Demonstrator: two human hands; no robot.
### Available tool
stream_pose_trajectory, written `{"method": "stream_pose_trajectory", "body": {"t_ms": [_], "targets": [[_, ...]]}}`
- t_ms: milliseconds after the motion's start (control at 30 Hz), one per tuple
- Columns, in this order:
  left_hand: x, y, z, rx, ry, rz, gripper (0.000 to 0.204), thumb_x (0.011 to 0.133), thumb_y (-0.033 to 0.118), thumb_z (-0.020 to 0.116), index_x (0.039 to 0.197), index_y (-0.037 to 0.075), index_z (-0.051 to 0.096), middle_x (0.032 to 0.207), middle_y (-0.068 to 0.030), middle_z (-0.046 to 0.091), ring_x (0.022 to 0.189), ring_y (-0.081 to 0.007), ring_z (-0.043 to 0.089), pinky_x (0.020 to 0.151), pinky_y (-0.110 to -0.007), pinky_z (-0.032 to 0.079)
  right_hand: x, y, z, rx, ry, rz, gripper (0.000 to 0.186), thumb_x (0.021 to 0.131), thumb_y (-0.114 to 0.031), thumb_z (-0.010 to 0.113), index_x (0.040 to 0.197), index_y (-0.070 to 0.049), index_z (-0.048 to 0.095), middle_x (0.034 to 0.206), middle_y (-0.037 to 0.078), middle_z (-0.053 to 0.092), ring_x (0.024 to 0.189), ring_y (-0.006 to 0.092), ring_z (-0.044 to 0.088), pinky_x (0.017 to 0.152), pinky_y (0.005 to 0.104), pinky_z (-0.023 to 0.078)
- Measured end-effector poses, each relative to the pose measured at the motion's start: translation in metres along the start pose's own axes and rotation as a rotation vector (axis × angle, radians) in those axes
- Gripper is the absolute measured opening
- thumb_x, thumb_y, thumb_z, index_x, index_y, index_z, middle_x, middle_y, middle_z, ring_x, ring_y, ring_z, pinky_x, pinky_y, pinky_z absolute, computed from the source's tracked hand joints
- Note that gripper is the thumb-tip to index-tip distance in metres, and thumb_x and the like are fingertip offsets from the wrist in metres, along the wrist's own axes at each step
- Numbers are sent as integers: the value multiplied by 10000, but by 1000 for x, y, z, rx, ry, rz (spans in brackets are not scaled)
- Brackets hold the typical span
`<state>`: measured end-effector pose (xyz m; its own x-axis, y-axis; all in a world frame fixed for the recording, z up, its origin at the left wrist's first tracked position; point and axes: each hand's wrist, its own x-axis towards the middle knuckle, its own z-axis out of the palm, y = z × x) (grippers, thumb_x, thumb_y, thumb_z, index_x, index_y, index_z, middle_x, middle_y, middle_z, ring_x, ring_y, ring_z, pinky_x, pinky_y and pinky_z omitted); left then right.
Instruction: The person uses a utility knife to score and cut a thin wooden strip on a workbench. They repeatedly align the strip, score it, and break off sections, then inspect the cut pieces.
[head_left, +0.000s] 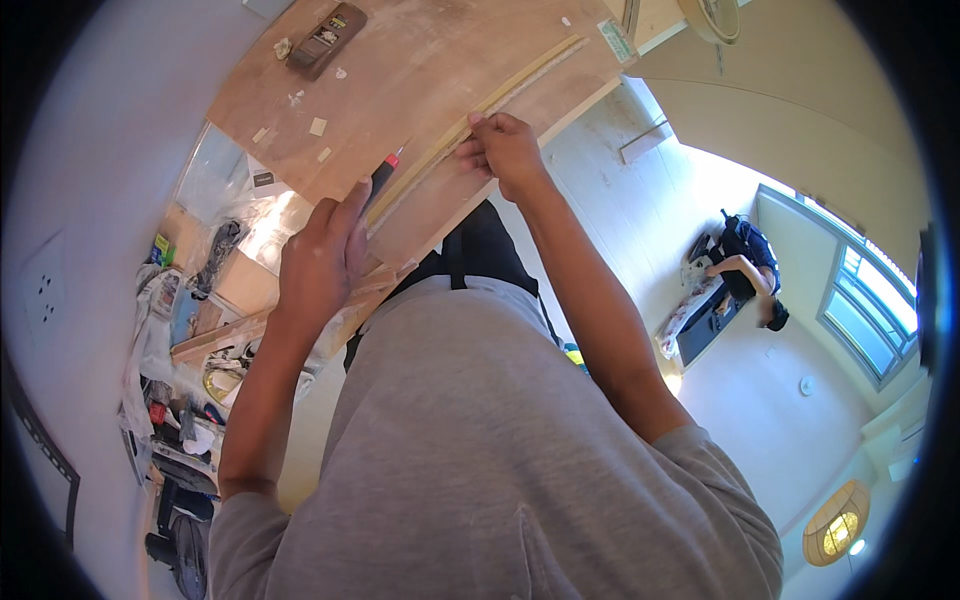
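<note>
My left hand [330, 240] grips a black and red hand tool [382, 172] with a thin pointed tip, near the lower end of a long pale yellow strip [540, 67] that lies along the plywood board [395, 70]. My right hand [500, 150] is at the strip farther up, thumb and forefinger closed on it, the other fingers curled loosely over the board. A pale, rough edge runs beside the strip. A wooden hand plane [325, 42] rests near the board's top left, with small scraps scattered around it.
Clutter of tools and bags [180, 420] fills the left side by the wall. A person [750, 265] bends over a dark low bench [705, 320] at the right, below a window [865, 290]. A round pale object [715, 18] is at the upper right. My legs are under the board's near edge.
</note>
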<state>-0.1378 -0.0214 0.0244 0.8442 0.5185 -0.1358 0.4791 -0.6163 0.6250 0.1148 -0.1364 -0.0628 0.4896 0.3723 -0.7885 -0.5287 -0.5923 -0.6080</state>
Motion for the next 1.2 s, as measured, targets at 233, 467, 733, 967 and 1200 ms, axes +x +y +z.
{"method": "stream_pose_trajectory", "body": {"t_ms": [233, 467, 733, 967, 1200], "targets": [[-7, -27, 29, -116, 37, -82, 493, 953, 60, 657, 1440, 114, 599, 966, -158, 643, 794, -370, 695, 707, -465, 585, -7, -4, -11, -64, -11, 6, 440, 1033, -466, 658, 984, -28, 666, 795, 108, 741, 561, 165, 649, 526, 303, 486], [-18, -42, 34, -213, 131, -152, 467, 963, 59, 661, 1422, 137, 629, 1002, -155, 661, 815, -343, 702, 736, -430, 579, -4, -5, -11, -134, -28, -21, 424, 1047, -472, 626, 982, -55, 653, 818, 92, 754, 615, 158, 665, 553, 301, 476], [-1, -62, 31, 47, 123, -5, 649, 891, -8, 720, 1473, 263, 627, 1191, -166, 625, 944, -293, 658, 823, -413, 542, -24, 8, -55, 80, -348, -199, 281, 1116, -259, 526, 1211, -18, 633, 1101, 133, 741, 903, 210, 731, 748, 326, 568], [30, -73, 41, 206, 33, 61, 741, 858, 40, 737, 1528, 300, 560, 1298, -152, 574, 1151, -339, 592, 995, -479, 464, -21, 30, -89, 385, -674, -443, 268, 1111, -220, 535, 1307, -65, 632, 1208, 121, 706, 1068, 254, 723, 866, 404, 604], [35, -60, 31, 284, -16, 20, 790, 868, 135, 766, 1591, 205, 457, 1318, -130, 564, 1220, -335, 560, 1026, -481, 459, -17, 45, -97, 446, -718, -467, 320, 1108, -281, 528, 1326, -60, 606, 1236, 154, 691, 1109, 280, 693, 908, 432, 587]]}}
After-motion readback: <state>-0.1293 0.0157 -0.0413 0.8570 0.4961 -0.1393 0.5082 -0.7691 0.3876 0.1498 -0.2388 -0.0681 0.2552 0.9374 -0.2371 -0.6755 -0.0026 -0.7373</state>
